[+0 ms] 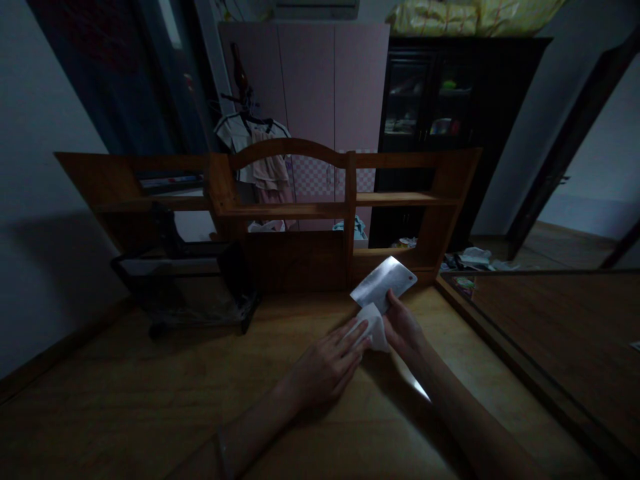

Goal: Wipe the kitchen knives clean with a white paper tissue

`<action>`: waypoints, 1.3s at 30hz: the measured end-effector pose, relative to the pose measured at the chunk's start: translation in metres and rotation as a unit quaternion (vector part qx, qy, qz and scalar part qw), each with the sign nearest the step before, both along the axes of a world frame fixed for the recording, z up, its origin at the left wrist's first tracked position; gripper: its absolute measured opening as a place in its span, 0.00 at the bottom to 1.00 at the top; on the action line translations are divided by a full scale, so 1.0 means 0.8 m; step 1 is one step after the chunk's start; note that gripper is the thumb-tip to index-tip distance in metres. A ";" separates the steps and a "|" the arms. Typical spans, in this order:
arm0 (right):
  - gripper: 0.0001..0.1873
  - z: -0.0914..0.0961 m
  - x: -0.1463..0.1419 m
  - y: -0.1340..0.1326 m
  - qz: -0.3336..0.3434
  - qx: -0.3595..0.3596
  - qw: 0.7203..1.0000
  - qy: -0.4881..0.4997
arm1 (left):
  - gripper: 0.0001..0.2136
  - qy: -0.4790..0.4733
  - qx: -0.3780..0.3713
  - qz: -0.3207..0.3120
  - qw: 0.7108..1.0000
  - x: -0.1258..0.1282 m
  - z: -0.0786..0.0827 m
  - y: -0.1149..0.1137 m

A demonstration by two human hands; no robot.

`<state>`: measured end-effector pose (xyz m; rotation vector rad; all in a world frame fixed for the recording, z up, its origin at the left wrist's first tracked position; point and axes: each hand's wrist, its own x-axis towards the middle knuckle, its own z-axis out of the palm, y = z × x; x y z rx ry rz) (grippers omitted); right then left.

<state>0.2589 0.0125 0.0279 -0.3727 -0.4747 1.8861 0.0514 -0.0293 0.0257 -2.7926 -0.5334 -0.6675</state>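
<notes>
My right hand [404, 328] is closed round the handle end of a broad steel cleaver [384, 283], whose flat blade points up and away over the wooden desk [165, 400]. My left hand [331, 365] lies just left of it, fingers stretched out and pressing a white cloth or tissue [373, 325] against the lower part of the blade. The cleaver's handle is hidden inside my right hand.
A wooden shelf unit [295, 212] stands along the back of the desk. A dark metal rack [185, 280] sits at its left. Behind are a pink wardrobe [310, 87], a dark cabinet [450, 107] and hanging clothes [260, 153]. A darker table edge [525, 373] runs at right.
</notes>
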 end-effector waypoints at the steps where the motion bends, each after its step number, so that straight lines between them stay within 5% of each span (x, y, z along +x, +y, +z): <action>1: 0.19 0.000 0.000 0.000 0.012 0.004 1.000 0.000 | 0.21 -0.002 0.009 0.001 1.000 -0.001 -0.002 0.001; 10: 0.17 -0.008 -0.001 0.003 -0.021 0.024 0.999 -0.017 | 0.24 -0.008 0.051 0.000 0.999 -0.004 -0.023 0.011; 21: 0.14 -0.002 -0.006 -0.001 -0.055 0.013 0.998 0.001 | 0.17 -0.040 0.056 -0.002 0.998 -0.011 -0.026 0.011; 39: 0.13 -0.005 -0.006 -0.002 -0.050 0.014 0.999 0.002 | 0.20 -0.062 -0.038 0.002 0.997 -0.007 -0.018 0.011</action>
